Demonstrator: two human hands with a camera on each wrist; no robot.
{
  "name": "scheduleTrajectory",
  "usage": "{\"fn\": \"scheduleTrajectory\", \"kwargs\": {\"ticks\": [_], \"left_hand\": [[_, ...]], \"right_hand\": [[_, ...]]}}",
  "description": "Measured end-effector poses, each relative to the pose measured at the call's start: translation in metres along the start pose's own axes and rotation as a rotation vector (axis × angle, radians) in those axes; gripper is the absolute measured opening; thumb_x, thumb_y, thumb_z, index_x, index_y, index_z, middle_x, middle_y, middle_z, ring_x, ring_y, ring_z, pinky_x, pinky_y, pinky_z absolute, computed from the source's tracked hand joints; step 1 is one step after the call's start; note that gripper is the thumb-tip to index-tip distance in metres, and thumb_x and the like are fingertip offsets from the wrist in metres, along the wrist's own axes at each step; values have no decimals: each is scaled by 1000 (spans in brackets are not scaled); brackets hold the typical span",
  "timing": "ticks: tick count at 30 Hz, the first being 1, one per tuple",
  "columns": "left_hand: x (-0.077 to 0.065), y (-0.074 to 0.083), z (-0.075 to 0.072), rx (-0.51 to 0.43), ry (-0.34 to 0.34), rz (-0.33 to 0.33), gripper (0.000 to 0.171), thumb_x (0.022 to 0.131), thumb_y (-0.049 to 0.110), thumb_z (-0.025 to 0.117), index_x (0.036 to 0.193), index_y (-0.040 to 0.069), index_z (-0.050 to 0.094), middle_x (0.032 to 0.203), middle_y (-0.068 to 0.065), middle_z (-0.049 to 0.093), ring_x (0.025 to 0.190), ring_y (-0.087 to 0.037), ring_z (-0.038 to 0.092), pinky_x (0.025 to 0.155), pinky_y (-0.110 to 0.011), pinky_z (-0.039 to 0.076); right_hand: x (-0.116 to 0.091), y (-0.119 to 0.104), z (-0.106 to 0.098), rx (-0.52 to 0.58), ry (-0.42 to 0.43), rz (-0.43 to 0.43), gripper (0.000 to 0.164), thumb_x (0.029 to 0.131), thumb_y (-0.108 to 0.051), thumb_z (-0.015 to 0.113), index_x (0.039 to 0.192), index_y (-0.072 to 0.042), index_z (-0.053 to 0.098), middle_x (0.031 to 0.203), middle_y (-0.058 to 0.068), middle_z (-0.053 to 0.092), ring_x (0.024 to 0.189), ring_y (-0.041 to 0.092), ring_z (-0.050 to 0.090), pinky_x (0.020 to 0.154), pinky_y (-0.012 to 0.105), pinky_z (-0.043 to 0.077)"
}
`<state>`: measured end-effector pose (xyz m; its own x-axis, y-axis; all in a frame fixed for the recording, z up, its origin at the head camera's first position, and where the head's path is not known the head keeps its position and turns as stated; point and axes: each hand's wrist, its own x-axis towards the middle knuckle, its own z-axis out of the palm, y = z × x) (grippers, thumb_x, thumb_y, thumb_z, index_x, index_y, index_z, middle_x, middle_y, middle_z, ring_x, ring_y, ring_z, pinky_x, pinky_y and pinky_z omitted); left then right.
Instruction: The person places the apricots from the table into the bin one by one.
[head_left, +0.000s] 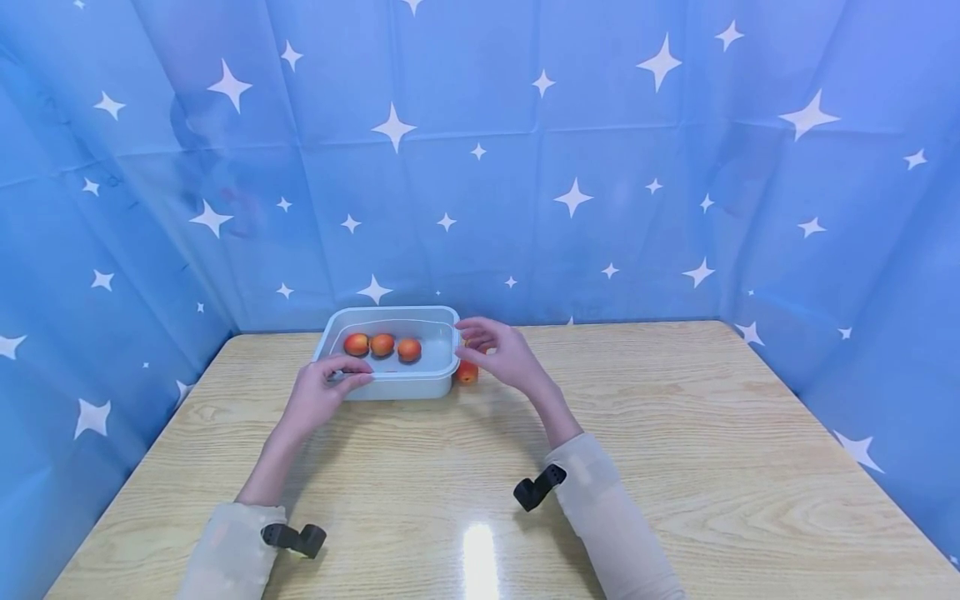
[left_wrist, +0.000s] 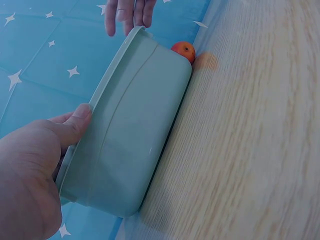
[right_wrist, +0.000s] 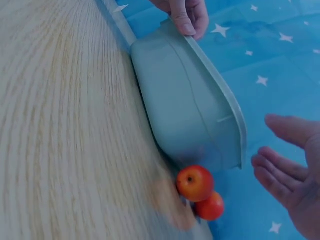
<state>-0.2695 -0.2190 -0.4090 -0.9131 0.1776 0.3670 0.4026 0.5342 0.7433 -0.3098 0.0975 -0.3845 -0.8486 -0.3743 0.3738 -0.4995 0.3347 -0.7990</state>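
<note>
A pale blue-grey plastic tub (head_left: 405,388) stands at the back of the table, with three red-orange fruits (head_left: 382,345) in a row inside. My left hand (head_left: 318,396) pinches its near rim toward the left corner, thumb outside on the wall in the left wrist view. Beside the tub's right end is my right hand (head_left: 504,354), holding nothing, its thumb and fingers spread apart; the right wrist view shows a gap between that hand (right_wrist: 295,175) and the rim. Below it, two more fruits, a nearer one (right_wrist: 195,183) and a farther one (right_wrist: 209,206), lie on the table against the tub's right side.
The wooden table (head_left: 712,467) runs back to a blue star-patterned curtain (head_left: 480,250), which also hangs along both sides. Each sleeve carries a black wrist camera, one on the left (head_left: 294,539) and one on the right (head_left: 540,487).
</note>
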Motion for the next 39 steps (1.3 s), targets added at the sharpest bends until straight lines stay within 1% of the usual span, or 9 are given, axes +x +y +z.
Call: {"fn": "scheduleTrajectory", "kwargs": {"ticks": [4,8,13,16,21,26,33,35,39], "left_hand": [[0,0,1,2,0,-2,13,93,12,75,104,6,76,100,-2,73,96,-19,63,80,-25,50],[0,-1,1,1,1,-3,11,93,13,74,103,8,77,100,-2,73,96,-19,63,80,-25,50],[-1,-1,1,-2,2,-5,10,94,14,74,102,9,76,100,-2,73,96,-19,62,79,-25,50],[-1,0,1,-4,0,-11,11,94,15,74,103,9,76,100,-2,73,96,-19,62,80,-26,50],[-1,0,1,-7,-1,-17,11,94,14,74,103,8,76,100,-3,73,96,-19,62,80,-26,50],[-1,1,1,-12,-1,-15,11,94,15,74,102,8,77,100,-2,73,96,-19,62,79,-25,50],[-1,0,1,-12,2,-8,10,94,14,74,102,8,77,99,-2,73,98,-19,62,79,-24,50],[-1,0,1,-11,1,-7,11,94,14,74,102,8,77,99,-2,73,98,-19,62,79,-23,50],[-1,0,1,-13,-1,-7,11,94,15,74,103,9,77,100,-1,73,98,-19,62,79,-24,50]], "right_hand": [[0,7,-2,-17,-4,26,41,92,-15,76,128,-1,64,116,19,69,102,29,67,93,45,52],[0,14,-2,-41,-18,42,41,92,-17,77,128,-1,64,118,21,69,103,28,67,93,42,53],[-1,23,-3,-47,-30,66,45,91,-16,77,131,0,63,120,23,67,104,30,66,93,42,52],[-3,27,-3,-54,-37,88,46,91,-14,78,132,-1,62,120,22,67,104,30,65,93,42,52],[-5,33,-2,-33,-62,110,47,90,-11,78,133,0,61,119,22,67,104,32,65,94,44,52],[-6,36,1,-19,-91,157,47,90,-11,77,133,0,62,122,20,65,105,32,64,94,42,52],[-9,40,3,-34,-140,187,46,91,-12,76,135,-4,62,124,18,63,104,31,64,94,42,51],[-10,41,4,-49,-154,196,44,91,-15,77,133,-9,64,123,14,63,102,29,64,93,42,52],[-10,43,6,-87,-181,189,43,91,-17,78,131,-14,66,129,8,64,101,26,66,92,40,52]]}}
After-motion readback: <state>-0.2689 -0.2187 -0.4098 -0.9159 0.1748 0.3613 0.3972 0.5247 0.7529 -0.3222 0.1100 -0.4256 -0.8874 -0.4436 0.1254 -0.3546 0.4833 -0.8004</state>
